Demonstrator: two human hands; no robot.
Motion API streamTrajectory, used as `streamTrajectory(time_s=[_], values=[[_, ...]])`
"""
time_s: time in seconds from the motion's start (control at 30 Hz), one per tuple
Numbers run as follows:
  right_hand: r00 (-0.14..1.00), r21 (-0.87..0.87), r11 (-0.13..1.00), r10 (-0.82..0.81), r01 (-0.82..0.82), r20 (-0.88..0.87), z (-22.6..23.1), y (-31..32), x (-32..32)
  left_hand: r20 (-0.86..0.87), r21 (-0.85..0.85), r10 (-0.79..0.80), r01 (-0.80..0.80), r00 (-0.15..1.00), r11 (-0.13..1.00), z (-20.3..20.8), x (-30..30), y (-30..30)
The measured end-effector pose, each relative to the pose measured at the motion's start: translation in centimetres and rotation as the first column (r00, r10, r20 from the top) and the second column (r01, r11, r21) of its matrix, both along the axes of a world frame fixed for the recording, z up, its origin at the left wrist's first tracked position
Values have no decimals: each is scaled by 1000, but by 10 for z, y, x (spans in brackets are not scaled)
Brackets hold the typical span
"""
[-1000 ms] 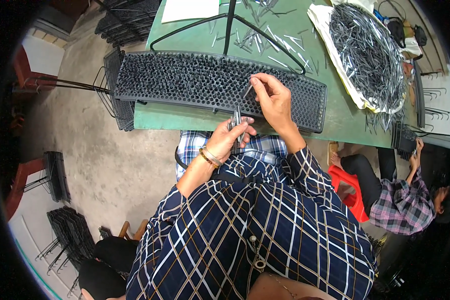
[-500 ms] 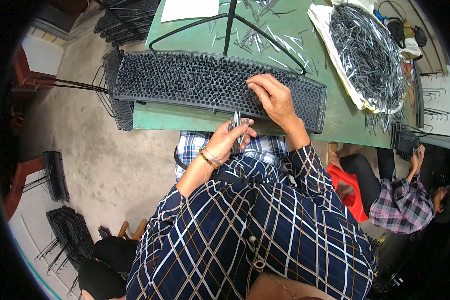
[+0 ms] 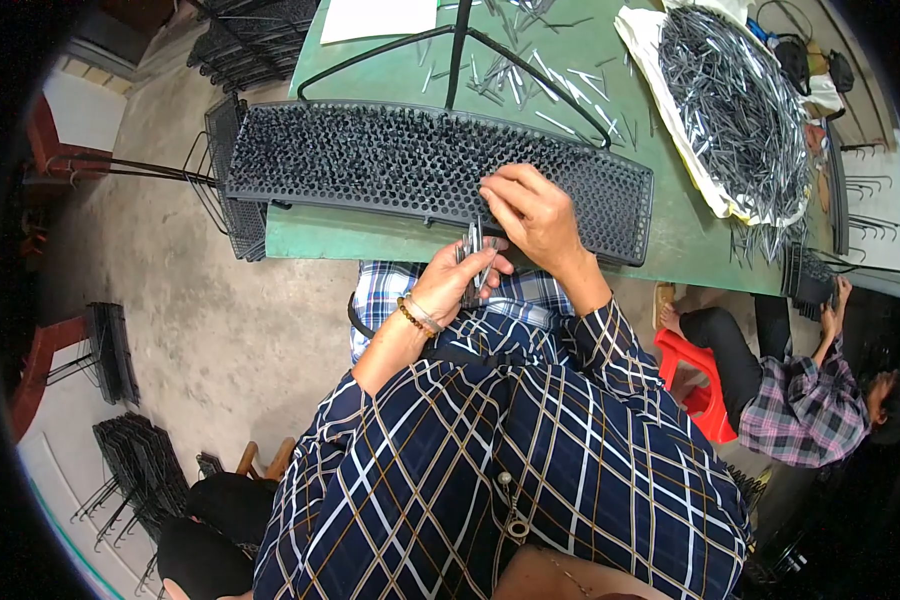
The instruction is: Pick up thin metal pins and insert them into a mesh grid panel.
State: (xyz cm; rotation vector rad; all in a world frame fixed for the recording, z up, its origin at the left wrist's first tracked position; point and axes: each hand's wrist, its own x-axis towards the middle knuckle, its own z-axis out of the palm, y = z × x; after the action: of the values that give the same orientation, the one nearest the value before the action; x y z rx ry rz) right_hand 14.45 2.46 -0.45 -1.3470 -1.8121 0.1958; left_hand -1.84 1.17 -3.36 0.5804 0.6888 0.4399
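The person's left hand [image 3: 455, 272] is curled around a small bunch of slim grey pieces [image 3: 474, 240], which stand up between thumb and fingers just in front of the near edge of a long black perforated rack [image 3: 610, 205]. The right hand [image 3: 542, 220] is over that rack, right of its middle, with thumb and forefinger brought narrowly together; I cannot tell whether a piece is pinched between them, as the tips are small and dark against the holes. The rack lies across the front of a green table [image 3: 315, 235], its left end jutting past the table's edge, and dark upright tips crowd its left and middle part while the holes toward the right end look open. A frame of black rods [image 3: 457, 65] rises from its far side. Beyond it, loose pieces [image 3: 515, 85] lie scattered on the table, near a white sheet [image 3: 380, 18]. To the right, a white sack [image 3: 642, 40] stands open, heaped with more grey pieces [image 3: 735, 110], and below it a co-worker in a checked shirt [image 3: 805, 410] sits beside a red stool [image 3: 710, 400]
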Motion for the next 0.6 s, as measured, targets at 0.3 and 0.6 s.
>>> streamTrajectory(time_s=[0.3,0.6], values=[[995,42,994,-98,98,-7,-2,3,-2,8,6,0,0,1000,1000,2,1,-1],[988,-44,989,-142,140,-58,1,-1,-4,8,18,-11,11,1000,1000,-1,-2,-1]])
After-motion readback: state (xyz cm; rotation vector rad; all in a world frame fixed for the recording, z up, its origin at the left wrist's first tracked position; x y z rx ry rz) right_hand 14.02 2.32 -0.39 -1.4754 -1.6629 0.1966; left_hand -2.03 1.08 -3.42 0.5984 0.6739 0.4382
